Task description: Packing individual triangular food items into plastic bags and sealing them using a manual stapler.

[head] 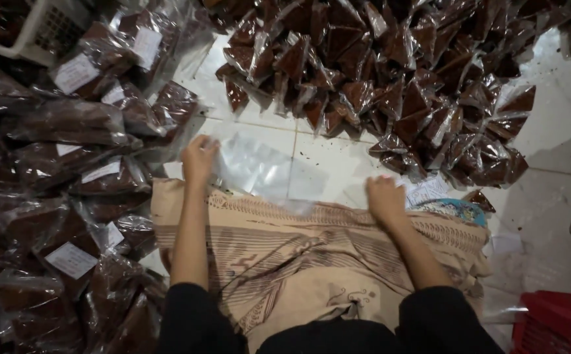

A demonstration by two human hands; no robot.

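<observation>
Left hand [198, 159] pinches an empty clear bag [259, 172] lying flat, long axis left-right; right hand [385, 198] rests curled. Brown triangular packets [390, 85] far, white-labelled packs [69, 131] left.

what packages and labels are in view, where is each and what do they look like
Clear empty bag: flat on the white floor past the knees, left hand at its edge.
Triangular packets: heap at top centre and right, clear wrap, dark brown filling.
Large filled bags: stacked along the left, clear, dark brown contents, white rectangular labels.
Paper slips: small, white, beside the right hand.
</observation>
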